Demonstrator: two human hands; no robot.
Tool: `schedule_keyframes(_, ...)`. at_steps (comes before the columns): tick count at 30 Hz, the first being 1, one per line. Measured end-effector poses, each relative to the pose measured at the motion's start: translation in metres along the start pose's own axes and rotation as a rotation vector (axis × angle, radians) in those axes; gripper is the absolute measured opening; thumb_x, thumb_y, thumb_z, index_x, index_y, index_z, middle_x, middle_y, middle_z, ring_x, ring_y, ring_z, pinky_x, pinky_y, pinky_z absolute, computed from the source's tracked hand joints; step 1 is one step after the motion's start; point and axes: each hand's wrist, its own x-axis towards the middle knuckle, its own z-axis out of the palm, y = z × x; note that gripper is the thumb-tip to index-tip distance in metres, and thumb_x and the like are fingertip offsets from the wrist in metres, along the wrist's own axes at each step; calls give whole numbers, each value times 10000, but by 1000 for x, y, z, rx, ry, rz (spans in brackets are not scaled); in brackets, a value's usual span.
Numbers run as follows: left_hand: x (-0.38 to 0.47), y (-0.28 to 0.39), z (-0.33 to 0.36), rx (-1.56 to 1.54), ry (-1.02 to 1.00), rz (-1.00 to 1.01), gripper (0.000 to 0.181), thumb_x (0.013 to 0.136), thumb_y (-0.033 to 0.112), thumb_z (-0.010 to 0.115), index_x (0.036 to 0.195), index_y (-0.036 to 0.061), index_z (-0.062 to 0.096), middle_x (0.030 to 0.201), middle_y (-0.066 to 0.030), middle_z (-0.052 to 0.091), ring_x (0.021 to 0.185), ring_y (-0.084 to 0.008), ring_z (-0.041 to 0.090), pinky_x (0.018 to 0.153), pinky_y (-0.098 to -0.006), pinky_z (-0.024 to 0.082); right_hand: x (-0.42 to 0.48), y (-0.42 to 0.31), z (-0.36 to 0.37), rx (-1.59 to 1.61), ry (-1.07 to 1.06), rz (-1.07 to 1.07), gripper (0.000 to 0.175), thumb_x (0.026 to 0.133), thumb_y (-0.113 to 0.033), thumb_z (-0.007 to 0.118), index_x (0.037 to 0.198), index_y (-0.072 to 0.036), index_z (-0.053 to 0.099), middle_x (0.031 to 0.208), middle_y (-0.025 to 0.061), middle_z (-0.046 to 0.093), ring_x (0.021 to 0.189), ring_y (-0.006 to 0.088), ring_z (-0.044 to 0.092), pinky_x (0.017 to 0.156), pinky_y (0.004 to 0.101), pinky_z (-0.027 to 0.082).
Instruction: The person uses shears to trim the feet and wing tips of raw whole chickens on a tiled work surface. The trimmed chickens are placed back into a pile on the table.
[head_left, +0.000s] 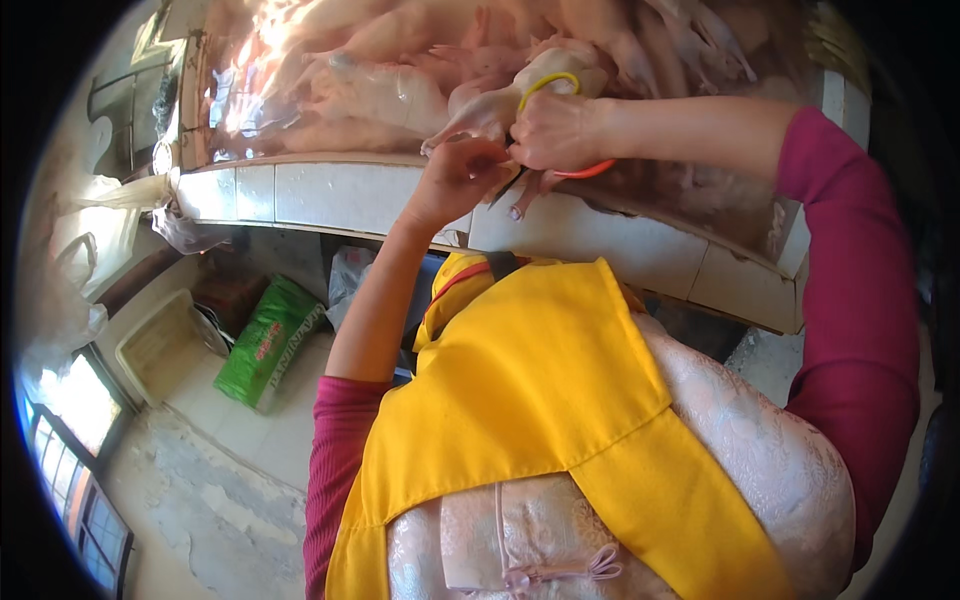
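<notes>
A plucked poultry carcass (559, 64) lies at the tiled edge of the basin, its legs towards me. My right hand (559, 131) is closed around scissors with a yellow handle loop (551, 79) and an orange-red one (589, 171). A dark, pointed scissor blade (506, 186) shows below the knuckles, over the ledge. My left hand (465, 176) has its fingers curled and pinched at the leg end of the carcass, close beside my right hand. What exactly lies between those fingertips is hidden. One leg stub (521, 202) pokes out beneath the scissors.
Several more plucked carcasses (390, 94) fill the basin behind. A white-tiled ledge (330, 191) runs along its front. Plastic bags (187, 229) hang at the left corner. Below on the floor are a green printed sack (266, 345) and a cream plastic tub (154, 349).
</notes>
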Motion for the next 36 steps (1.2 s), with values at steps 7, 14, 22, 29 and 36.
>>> schedule_keyframes(7,-8,-9,-8,-162,16,-46,197,805,-8,644,988,-64,597,860,-29,583,794,-77,562,711,-217,474,2,-3,1,74,40,36,363,724,-388,625,721,-26,608,674,109,623,675,261,638,625,360,501)
schedule_keyframes(14,-21,-13,-20,-283,90,-130,190,814,-8,635,993,-59,598,844,-39,607,771,-82,559,698,-226,468,21,-8,-11,151,-11,37,386,777,-399,601,758,-15,635,735,138,641,742,279,641,679,384,499)
schedule_keyframes(22,-41,-26,-19,-590,215,-127,183,836,10,629,1006,-48,593,851,-61,631,759,-116,583,723,-256,489,-32,9,-9,185,161,202,183,688,-222,635,757,-53,624,777,118,624,798,265,623,683,390,494)
schedule_keyframes(29,-40,-17,-19,-512,188,-145,199,847,-8,606,1037,-59,577,893,-60,629,793,-112,588,748,-250,494,-1,45,-6,-85,285,137,140,651,-178,636,731,-74,587,816,55,578,835,215,573,751,346,467)
schedule_keyframes(36,-43,-16,-18,-507,241,-151,198,842,-6,614,1029,-62,583,892,-60,634,797,-106,593,740,-249,497,10,60,-10,-122,383,-19,74,664,-154,604,665,-84,581,796,39,564,868,203,545,764,306,444)
